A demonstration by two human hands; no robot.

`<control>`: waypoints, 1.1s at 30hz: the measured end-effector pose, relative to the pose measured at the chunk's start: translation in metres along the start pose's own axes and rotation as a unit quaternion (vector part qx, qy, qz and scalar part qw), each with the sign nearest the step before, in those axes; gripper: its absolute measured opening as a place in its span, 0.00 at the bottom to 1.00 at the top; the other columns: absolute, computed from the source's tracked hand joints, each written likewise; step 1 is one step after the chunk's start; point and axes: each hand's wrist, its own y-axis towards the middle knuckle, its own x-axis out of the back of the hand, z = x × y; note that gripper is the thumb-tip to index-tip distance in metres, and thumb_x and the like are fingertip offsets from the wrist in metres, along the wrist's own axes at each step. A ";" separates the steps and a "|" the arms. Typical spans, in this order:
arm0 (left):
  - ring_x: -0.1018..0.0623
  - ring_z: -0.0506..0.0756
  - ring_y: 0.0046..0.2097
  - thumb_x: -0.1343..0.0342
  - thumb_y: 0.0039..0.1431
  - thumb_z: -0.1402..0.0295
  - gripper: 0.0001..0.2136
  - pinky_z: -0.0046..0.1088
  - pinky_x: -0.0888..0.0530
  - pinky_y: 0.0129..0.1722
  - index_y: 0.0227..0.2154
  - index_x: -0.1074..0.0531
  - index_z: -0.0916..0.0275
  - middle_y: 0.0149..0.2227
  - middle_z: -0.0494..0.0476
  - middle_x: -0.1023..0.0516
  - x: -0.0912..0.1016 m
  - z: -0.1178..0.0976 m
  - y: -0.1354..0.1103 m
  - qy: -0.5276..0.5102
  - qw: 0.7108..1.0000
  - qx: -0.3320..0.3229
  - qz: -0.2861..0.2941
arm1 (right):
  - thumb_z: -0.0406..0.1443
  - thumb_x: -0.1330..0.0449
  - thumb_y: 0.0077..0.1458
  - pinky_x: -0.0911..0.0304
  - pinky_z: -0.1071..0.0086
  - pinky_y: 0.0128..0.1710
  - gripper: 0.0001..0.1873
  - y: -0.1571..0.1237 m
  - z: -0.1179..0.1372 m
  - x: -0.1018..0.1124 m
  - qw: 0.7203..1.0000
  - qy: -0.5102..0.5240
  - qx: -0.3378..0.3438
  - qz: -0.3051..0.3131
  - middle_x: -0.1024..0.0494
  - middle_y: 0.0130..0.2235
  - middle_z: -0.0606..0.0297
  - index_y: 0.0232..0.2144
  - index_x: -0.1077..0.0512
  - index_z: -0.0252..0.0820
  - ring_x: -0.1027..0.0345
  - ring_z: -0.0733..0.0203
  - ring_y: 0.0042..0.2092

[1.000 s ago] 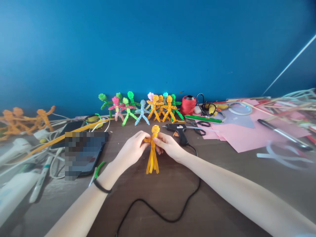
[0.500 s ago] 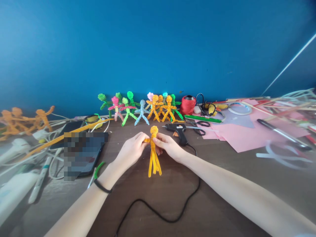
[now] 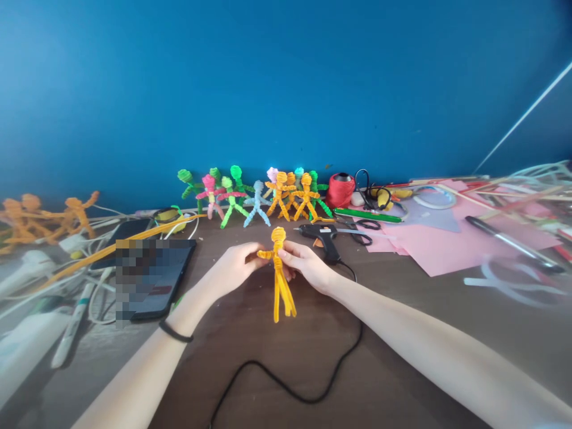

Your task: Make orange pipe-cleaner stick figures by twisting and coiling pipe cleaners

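An orange pipe-cleaner figure is held upright above the table, with a coiled round head, a wrapped body and several straight strands hanging below. My right hand pinches its body from the right, thumb in front, and covers that side of the figure. My left hand is at the figure's short coiled arm on the left. Its finger and thumb are apart around the end of that arm; whether they touch it I cannot tell.
Several coloured pipe-cleaner figures stand along the blue wall. A black glue gun lies beyond my right hand, its cord curving across the table. A phone and white cables lie left; pink paper, scissors and red twine are right.
My left hand has drawn back slightly left, its finger and thumb parting, so more of the figure's arm shows. The hanging strands have swung a little right. My right hand keeps its hold.
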 end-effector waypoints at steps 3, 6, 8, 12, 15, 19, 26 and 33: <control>0.26 0.53 0.31 0.55 0.54 0.58 0.14 0.27 0.32 0.33 0.29 0.30 0.62 0.30 0.52 0.24 0.008 0.006 0.001 -0.031 0.994 0.055 0.089 | 0.43 0.48 0.54 0.52 0.75 0.20 0.13 0.000 -0.001 0.001 1.000 0.002 -0.001 -0.001 0.37 0.18 0.73 0.25 0.41 0.39 0.44 0.72 0.19; 0.28 0.51 0.27 0.56 0.55 0.59 0.14 0.25 0.33 0.28 0.26 0.31 0.62 0.28 0.52 0.25 0.014 0.010 0.001 -0.049 0.987 0.075 0.135 | 0.43 0.48 0.54 0.52 0.75 0.20 0.14 0.000 0.000 0.001 1.000 -0.002 -0.001 -0.003 0.37 0.18 0.73 0.24 0.41 0.39 0.44 0.72 0.19; 0.29 0.50 0.26 0.56 0.54 0.59 0.14 0.24 0.33 0.27 0.25 0.31 0.62 0.27 0.51 0.26 0.017 0.011 0.001 -0.050 0.984 0.077 0.156 | 0.43 0.48 0.54 0.52 0.74 0.20 0.14 -0.001 0.001 0.000 1.000 -0.013 -0.002 0.004 0.37 0.18 0.73 0.24 0.41 0.39 0.45 0.72 0.19; 0.31 0.49 0.25 0.56 0.54 0.61 0.12 0.24 0.35 0.27 0.26 0.30 0.61 0.26 0.50 0.27 0.016 0.010 0.000 -0.034 0.987 0.072 0.139 | 0.43 0.48 0.53 0.52 0.74 0.21 0.13 -0.003 0.003 -0.003 0.999 -0.041 0.000 0.036 0.40 0.19 0.74 0.25 0.40 0.38 0.46 0.72 0.20; 0.32 0.50 0.23 0.57 0.54 0.62 0.12 0.24 0.37 0.25 0.26 0.31 0.60 0.20 0.47 0.30 0.013 0.007 -0.001 0.010 0.995 0.076 0.070 | 0.42 0.48 0.54 0.52 0.74 0.21 0.13 -0.004 0.003 -0.005 0.996 -0.064 0.004 0.059 0.41 0.20 0.73 0.25 0.40 0.38 0.47 0.72 0.20; 0.31 0.50 0.23 0.58 0.55 0.63 0.11 0.24 0.37 0.24 0.26 0.32 0.59 0.19 0.46 0.32 0.010 0.000 -0.003 0.037 0.997 0.071 0.015 | 0.42 0.49 0.54 0.51 0.74 0.22 0.13 -0.003 0.003 -0.006 0.994 -0.092 0.002 0.058 0.41 0.20 0.73 0.25 0.41 0.38 0.48 0.72 0.20; 0.30 0.50 0.26 0.59 0.57 0.64 0.12 0.25 0.35 0.28 0.26 0.34 0.60 0.24 0.48 0.29 0.013 -0.016 -0.007 0.064 0.996 0.022 -0.056 | 0.40 0.50 0.55 0.49 0.74 0.22 0.12 -0.002 0.001 -0.006 0.993 -0.114 0.008 0.007 0.39 0.18 0.73 0.25 0.42 0.39 0.45 0.71 0.20; 0.29 0.51 0.33 0.56 0.56 0.67 0.09 0.25 0.34 0.35 0.31 0.31 0.60 0.32 0.52 0.30 0.007 -0.018 -0.006 0.081 0.989 -0.055 -0.111 | 0.41 0.50 0.55 0.50 0.75 0.20 0.11 0.000 0.000 -0.003 0.997 -0.081 0.008 -0.018 0.37 0.18 0.74 0.27 0.41 0.39 0.44 0.71 0.19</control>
